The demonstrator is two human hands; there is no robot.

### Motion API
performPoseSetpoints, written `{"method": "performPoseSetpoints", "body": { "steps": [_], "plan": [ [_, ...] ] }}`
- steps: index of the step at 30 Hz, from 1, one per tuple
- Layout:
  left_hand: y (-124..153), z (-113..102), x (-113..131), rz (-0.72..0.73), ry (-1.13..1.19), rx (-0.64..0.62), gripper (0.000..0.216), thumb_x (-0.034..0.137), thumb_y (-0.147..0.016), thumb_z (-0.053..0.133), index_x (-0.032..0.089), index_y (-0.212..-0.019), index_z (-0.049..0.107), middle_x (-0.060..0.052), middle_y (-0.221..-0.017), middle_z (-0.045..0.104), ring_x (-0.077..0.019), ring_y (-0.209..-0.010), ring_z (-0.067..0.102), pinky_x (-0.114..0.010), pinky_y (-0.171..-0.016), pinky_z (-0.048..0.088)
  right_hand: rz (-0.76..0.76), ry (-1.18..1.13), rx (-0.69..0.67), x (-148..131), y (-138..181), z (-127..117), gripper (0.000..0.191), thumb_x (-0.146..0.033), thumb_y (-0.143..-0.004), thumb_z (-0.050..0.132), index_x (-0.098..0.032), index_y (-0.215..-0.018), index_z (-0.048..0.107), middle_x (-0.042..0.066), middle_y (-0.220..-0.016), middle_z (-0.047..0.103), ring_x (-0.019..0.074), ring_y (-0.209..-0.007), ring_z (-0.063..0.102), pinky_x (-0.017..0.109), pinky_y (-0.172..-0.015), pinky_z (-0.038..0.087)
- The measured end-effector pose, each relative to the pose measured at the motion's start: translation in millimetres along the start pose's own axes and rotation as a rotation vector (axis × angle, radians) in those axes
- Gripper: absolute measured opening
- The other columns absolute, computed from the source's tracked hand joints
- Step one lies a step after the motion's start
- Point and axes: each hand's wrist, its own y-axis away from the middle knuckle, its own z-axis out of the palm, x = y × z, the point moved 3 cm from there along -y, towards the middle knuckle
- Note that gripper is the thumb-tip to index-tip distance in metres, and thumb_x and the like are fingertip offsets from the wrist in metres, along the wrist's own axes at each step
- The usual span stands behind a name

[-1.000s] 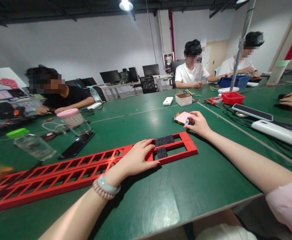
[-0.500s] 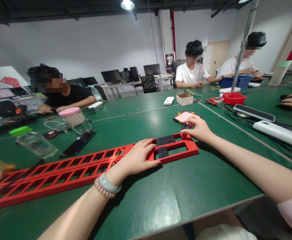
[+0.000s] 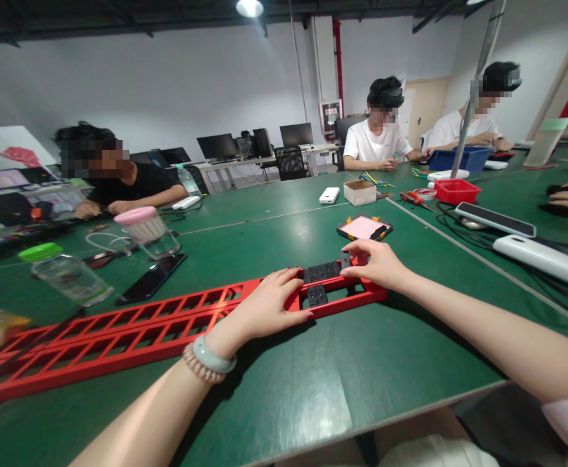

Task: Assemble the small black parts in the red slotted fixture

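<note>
A long red slotted frame (image 3: 162,305) lies across the table. My left hand (image 3: 274,301) spans it near its right end, fingers over the far side and thumb along the near edge, gripping it. Between thumb and fingertips, my right hand (image 3: 374,264) pinches a small black block (image 3: 345,260), held upright at the frame's far slot. Left of that block, a row of black blocks (image 3: 320,272) sits in the same slot. Two more black blocks (image 3: 318,296) sit in the near slot. Behind my right hand lies a shallow tray with a pink bottom (image 3: 362,227) and dark pieces at its right.
At the left are a green-capped bottle (image 3: 70,279), a pink-lidded jar (image 3: 148,233) and a dark phone (image 3: 152,279). A small box (image 3: 360,193), red bin (image 3: 456,192) and white power strip (image 3: 541,259) stand farther right. Several people sit around the table.
My right hand has moved slightly left from beside the tray, bringing the black block to the row in the far slot. My left hand has stayed in place.
</note>
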Motion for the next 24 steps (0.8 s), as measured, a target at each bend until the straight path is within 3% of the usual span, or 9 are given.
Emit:
{"method": "performPoseSetpoints", "body": {
  "steps": [8, 16, 24],
  "plan": [
    [1.0, 1.3, -1.1, 0.001, 0.002, 0.014, 0.062, 0.063, -0.076, 0.052, 0.018, -0.118, 0.055, -0.015, -0.139, 0.042, -0.0305, -0.128, 0.038, -0.044, -0.106, 0.03, 0.009, -0.095, -0.127, -9.5, 6.3, 13.4, 0.042, -0.035, -0.062, 0.073, -0.016, -0.098, 0.062, 0.0, -0.075, 0.063, 0.0127, -0.065, 0.059, 0.026, -0.062, 0.048],
    [0.9, 0.1, 0.7, 0.001, 0.009, 0.016, 0.063, 0.063, -0.076, 0.052, 0.015, -0.117, 0.056, -0.017, -0.138, 0.042, -0.0313, -0.127, 0.038, -0.044, -0.106, 0.03, -0.106, 0.002, -0.189, -22.3, 9.8, 21.5, 0.039, -0.029, -0.063, 0.075, -0.015, -0.097, 0.062, 0.002, -0.076, 0.066, 0.0143, -0.069, 0.061, 0.027, -0.065, 0.047],
    [0.6, -0.9, 2.4, -0.001, 0.01, 0.013, 0.06, 0.062, -0.077, 0.052, 0.015, -0.114, 0.058, -0.018, -0.137, 0.042, -0.0315, -0.126, 0.04, -0.044, -0.105, 0.031, -0.122, 0.005, -0.233, -23.8, 13.1, 26.9, 0.04, -0.032, -0.063, 0.075, -0.015, -0.097, 0.062, 0.002, -0.074, 0.065, 0.0141, -0.067, 0.06, 0.026, -0.065, 0.047]
  ]
}}
